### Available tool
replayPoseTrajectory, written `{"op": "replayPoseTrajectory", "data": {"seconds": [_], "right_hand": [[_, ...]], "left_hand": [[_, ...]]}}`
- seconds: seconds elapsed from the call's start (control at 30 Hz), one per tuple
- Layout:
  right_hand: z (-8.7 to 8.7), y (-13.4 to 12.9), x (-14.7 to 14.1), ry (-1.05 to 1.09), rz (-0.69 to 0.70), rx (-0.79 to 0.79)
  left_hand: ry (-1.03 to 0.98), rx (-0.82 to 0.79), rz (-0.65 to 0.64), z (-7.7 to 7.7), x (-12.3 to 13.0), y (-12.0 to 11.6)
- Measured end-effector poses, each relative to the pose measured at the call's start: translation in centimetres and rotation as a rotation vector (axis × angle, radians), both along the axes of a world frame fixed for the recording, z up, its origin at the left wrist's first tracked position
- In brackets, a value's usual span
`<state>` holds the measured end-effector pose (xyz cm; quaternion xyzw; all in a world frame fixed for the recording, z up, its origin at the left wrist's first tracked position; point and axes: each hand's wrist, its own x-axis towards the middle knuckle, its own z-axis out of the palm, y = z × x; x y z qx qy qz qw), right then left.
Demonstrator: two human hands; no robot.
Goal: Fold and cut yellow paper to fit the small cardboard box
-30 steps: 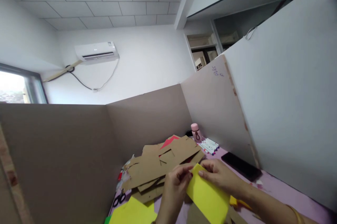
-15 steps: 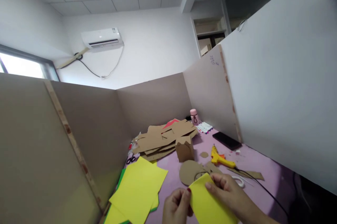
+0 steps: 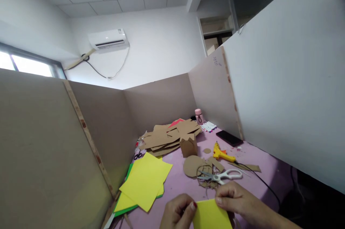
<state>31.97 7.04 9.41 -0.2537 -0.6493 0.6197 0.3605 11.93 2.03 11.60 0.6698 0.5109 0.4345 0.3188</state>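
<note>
A yellow sheet [image 3: 211,215] is stretched between my two hands at the bottom of the view; its lower part runs out of the picture. My left hand [image 3: 178,211] pinches its upper left corner between thumb and fingers. The upper right corner is in the closed fingers of my right hand [image 3: 234,197]. Just beyond the sheet lie white-handled scissors [image 3: 225,176], blades a little apart, on a heap of cardboard scraps [image 3: 208,183]. A round cardboard piece [image 3: 192,166] lies beside them.
Yellow and green sheets [image 3: 147,180] lie at the left. Behind stand a cardboard pile [image 3: 161,141] and a small cardboard box [image 3: 188,146]. At the right are a yellow glue gun [image 3: 222,153] with a cord, a phone [image 3: 229,138], markers [image 3: 208,126] and a pink bottle [image 3: 198,117]. Partitions enclose the table.
Both hands and the yellow sheet have moved lower in the view, uncovering the scissors and cardboard scraps. The camera view has shifted slightly. Both hands keep their hold on the sheet.
</note>
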Motion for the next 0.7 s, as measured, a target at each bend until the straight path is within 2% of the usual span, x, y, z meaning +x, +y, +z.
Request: {"op": "replayPoseTrajectory", "data": {"seconds": [0.13, 0.27, 0.37, 0.53, 0.7], "right_hand": [[-0.4, -0.5, 0.6, -0.061, 0.042, -0.018], [-0.3, -0.9, 0.5, -0.078, 0.033, 0.050], [-0.6, -0.9, -0.3, -0.044, -0.047, 0.047], [-2.8, -0.7, -1.6, 0.018, -0.183, -0.006], [-4.9, -0.8, -2.0, 0.080, -0.309, -0.077]], "left_hand": [[-0.220, -0.171, -0.009, -0.8, 0.7, -0.2], [-0.239, -0.229, -0.032, -0.8, 1.5, -0.6], [-0.294, -0.252, -0.037, -1.7, 1.8, -0.9], [-0.369, -0.251, 0.131, -5.0, 0.3, -1.4], [-0.440, -0.172, 0.306, -6.5, -2.0, -1.6]]}}
